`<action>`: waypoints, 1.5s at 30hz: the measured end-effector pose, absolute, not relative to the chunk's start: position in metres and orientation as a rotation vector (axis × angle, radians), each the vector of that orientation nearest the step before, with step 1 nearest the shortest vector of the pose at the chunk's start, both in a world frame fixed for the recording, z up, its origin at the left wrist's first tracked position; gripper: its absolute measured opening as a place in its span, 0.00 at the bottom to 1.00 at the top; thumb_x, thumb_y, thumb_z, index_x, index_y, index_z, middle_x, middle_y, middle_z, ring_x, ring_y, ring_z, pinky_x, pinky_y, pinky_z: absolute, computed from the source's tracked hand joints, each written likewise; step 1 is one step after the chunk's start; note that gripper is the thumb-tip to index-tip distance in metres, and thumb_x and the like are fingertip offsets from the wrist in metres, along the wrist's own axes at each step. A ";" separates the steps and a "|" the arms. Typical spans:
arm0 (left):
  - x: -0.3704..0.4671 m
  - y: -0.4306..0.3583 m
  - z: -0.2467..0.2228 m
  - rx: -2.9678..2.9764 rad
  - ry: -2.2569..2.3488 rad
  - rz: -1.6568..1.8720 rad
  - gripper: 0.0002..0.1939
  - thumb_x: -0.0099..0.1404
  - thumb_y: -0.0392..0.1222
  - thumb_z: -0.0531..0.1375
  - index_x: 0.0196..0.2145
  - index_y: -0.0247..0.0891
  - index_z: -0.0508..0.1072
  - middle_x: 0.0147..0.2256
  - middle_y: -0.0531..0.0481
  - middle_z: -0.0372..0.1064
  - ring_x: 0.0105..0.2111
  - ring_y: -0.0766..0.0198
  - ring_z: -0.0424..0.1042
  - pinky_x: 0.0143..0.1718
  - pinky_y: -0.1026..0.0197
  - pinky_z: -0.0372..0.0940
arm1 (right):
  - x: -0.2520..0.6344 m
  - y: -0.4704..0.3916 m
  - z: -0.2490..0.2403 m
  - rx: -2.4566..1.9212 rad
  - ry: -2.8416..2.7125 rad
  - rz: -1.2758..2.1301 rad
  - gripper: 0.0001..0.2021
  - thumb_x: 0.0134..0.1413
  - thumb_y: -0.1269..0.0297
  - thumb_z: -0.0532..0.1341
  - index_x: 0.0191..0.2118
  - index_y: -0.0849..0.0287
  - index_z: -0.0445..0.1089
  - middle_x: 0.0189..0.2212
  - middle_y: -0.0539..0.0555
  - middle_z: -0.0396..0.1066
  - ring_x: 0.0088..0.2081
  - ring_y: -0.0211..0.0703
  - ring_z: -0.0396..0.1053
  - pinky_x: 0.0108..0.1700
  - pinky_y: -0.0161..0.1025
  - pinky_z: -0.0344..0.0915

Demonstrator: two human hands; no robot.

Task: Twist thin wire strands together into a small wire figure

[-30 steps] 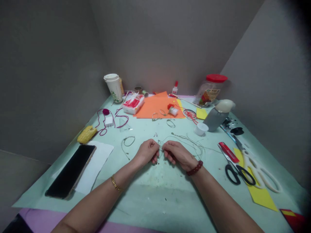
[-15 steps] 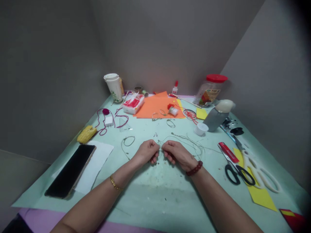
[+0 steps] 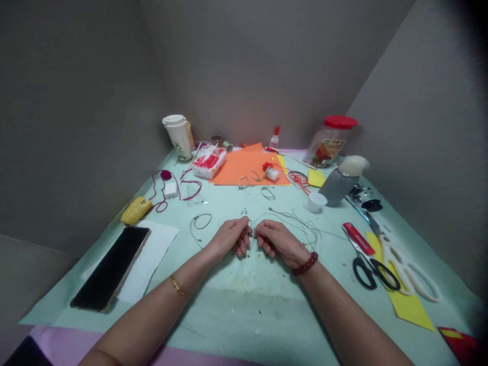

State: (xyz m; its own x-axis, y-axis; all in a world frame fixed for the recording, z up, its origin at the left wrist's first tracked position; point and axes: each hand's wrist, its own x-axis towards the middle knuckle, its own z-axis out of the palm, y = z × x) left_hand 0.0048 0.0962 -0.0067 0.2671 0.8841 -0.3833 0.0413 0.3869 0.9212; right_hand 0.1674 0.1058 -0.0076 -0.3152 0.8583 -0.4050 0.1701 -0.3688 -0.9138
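Close together over the middle of the green-covered table, my left hand (image 3: 235, 236) and my right hand (image 3: 275, 238) both pinch a thin greenish cord (image 3: 250, 223). The fine detail between the fingertips is too small to make out. More strands of cord (image 3: 303, 223) trail away behind and to the right of my right hand. A loop of the same kind of cord (image 3: 202, 221) lies left of my left hand. Behind the hands sits a small cord ring (image 3: 268, 193).
A phone (image 3: 110, 267) lies on white paper at the left. Black-handled scissors (image 3: 375, 274) and white-handled scissors (image 3: 409, 269) are at the right. A spray bottle (image 3: 340, 183), a small white cup (image 3: 315, 202), orange paper (image 3: 244, 165) and a lidded jar (image 3: 330, 145) stand or lie farther back.
My left fingers have shifted slightly, with the thumb and index finger a little higher and the cord more visible between the hands. My right hand has hardly moved.
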 end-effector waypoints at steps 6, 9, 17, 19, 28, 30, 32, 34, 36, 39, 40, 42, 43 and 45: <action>0.007 0.095 -0.008 1.102 1.188 0.713 0.17 0.62 0.54 0.56 0.29 0.34 0.65 0.21 0.53 0.64 0.14 0.72 0.63 0.14 0.69 0.59 | 0.167 0.105 -0.008 -1.442 -1.348 1.722 0.08 0.51 0.64 0.56 0.25 0.60 0.61 0.17 0.46 0.64 0.14 0.28 0.55 0.13 0.27 0.51; 0.008 0.096 -0.013 1.112 1.207 0.720 0.11 0.61 0.46 0.57 0.28 0.36 0.64 0.21 0.54 0.64 0.14 0.72 0.63 0.14 0.69 0.59 | 0.167 0.105 -0.006 -1.455 -1.341 1.715 0.08 0.51 0.64 0.56 0.24 0.60 0.62 0.17 0.46 0.64 0.14 0.28 0.55 0.13 0.27 0.51; 0.010 0.096 -0.018 1.103 1.227 0.780 0.07 0.62 0.42 0.55 0.29 0.36 0.63 0.21 0.54 0.65 0.14 0.73 0.63 0.13 0.69 0.59 | 0.167 0.106 -0.005 -1.435 -1.377 1.740 0.08 0.50 0.65 0.58 0.25 0.61 0.62 0.18 0.46 0.63 0.14 0.27 0.54 0.13 0.26 0.50; 0.011 0.096 -0.018 1.108 1.226 0.784 0.08 0.62 0.42 0.55 0.29 0.36 0.63 0.21 0.54 0.66 0.15 0.73 0.63 0.13 0.69 0.59 | 0.167 0.106 -0.006 -1.431 -1.378 1.739 0.06 0.49 0.66 0.58 0.25 0.60 0.62 0.18 0.46 0.63 0.14 0.27 0.54 0.13 0.26 0.51; 0.011 0.094 -0.015 1.139 1.232 0.757 0.07 0.61 0.43 0.56 0.31 0.37 0.62 0.20 0.55 0.65 0.14 0.72 0.63 0.12 0.70 0.58 | 0.168 0.106 -0.007 -1.419 -1.379 1.762 0.04 0.48 0.67 0.58 0.27 0.60 0.62 0.18 0.45 0.64 0.14 0.27 0.55 0.13 0.26 0.51; 0.011 0.093 -0.015 1.122 1.237 0.766 0.07 0.62 0.43 0.55 0.31 0.38 0.62 0.21 0.55 0.65 0.14 0.72 0.62 0.12 0.70 0.58 | 0.168 0.107 -0.007 -1.410 -1.377 1.775 0.03 0.48 0.68 0.58 0.28 0.61 0.63 0.18 0.45 0.64 0.14 0.27 0.55 0.13 0.26 0.51; 0.011 0.094 -0.014 1.107 1.236 0.776 0.07 0.62 0.43 0.54 0.31 0.38 0.62 0.21 0.55 0.65 0.14 0.72 0.62 0.12 0.70 0.57 | 0.168 0.107 -0.007 -1.400 -1.375 1.778 0.02 0.47 0.69 0.58 0.29 0.60 0.64 0.18 0.45 0.64 0.14 0.27 0.55 0.13 0.26 0.51; 0.011 0.094 -0.013 1.093 1.231 0.783 0.06 0.62 0.42 0.54 0.31 0.37 0.62 0.21 0.55 0.66 0.14 0.72 0.62 0.12 0.70 0.57 | 0.168 0.107 -0.008 -1.394 -1.374 1.773 0.02 0.47 0.68 0.58 0.30 0.60 0.64 0.17 0.44 0.64 0.14 0.28 0.55 0.13 0.26 0.51; 0.011 0.095 -0.012 1.072 1.228 0.791 0.06 0.61 0.42 0.55 0.30 0.37 0.62 0.21 0.55 0.65 0.14 0.72 0.62 0.13 0.70 0.57 | 0.168 0.107 -0.008 -1.394 -1.378 1.763 0.02 0.47 0.68 0.58 0.30 0.60 0.64 0.17 0.44 0.64 0.14 0.28 0.54 0.13 0.26 0.51; 0.011 0.097 -0.011 1.038 1.227 0.801 0.06 0.61 0.41 0.54 0.30 0.37 0.62 0.20 0.55 0.65 0.14 0.72 0.61 0.13 0.70 0.57 | 0.168 0.107 -0.010 -1.391 -1.383 1.758 0.02 0.47 0.68 0.58 0.30 0.60 0.64 0.17 0.44 0.64 0.14 0.28 0.54 0.13 0.26 0.51; 0.010 0.097 -0.010 1.036 1.232 0.805 0.06 0.61 0.41 0.54 0.29 0.37 0.62 0.20 0.55 0.65 0.13 0.72 0.61 0.13 0.70 0.57 | 0.168 0.107 -0.010 -1.391 -1.384 1.756 0.02 0.47 0.68 0.58 0.29 0.60 0.64 0.17 0.44 0.64 0.14 0.28 0.54 0.13 0.26 0.51; 0.011 0.097 -0.011 1.050 1.251 0.807 0.05 0.61 0.40 0.54 0.29 0.37 0.62 0.20 0.55 0.65 0.13 0.72 0.61 0.13 0.70 0.57 | 0.169 0.107 -0.009 -1.396 -1.389 1.757 0.02 0.47 0.68 0.58 0.29 0.60 0.64 0.17 0.44 0.64 0.14 0.28 0.54 0.13 0.27 0.51; 0.011 0.097 -0.011 1.061 1.263 0.804 0.05 0.60 0.40 0.54 0.29 0.37 0.62 0.20 0.55 0.65 0.13 0.72 0.61 0.13 0.70 0.57 | 0.169 0.107 -0.008 -1.402 -1.393 1.758 0.02 0.47 0.68 0.58 0.29 0.60 0.64 0.18 0.45 0.64 0.14 0.28 0.54 0.13 0.27 0.51; 0.011 0.096 -0.012 1.080 1.277 0.797 0.04 0.60 0.39 0.54 0.29 0.37 0.62 0.20 0.55 0.64 0.14 0.72 0.61 0.13 0.70 0.57 | 0.170 0.106 -0.006 -1.402 -1.406 1.775 0.03 0.48 0.67 0.58 0.29 0.60 0.64 0.19 0.45 0.64 0.14 0.28 0.55 0.13 0.27 0.51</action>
State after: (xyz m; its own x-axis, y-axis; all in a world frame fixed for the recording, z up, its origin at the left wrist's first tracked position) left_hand 0.0111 0.0956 -0.0125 0.1561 0.9268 -0.3416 0.1008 0.3291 0.9389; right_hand 0.1696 0.1064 -0.0061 -0.3643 0.8315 -0.4193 0.2178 -0.3617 -0.9065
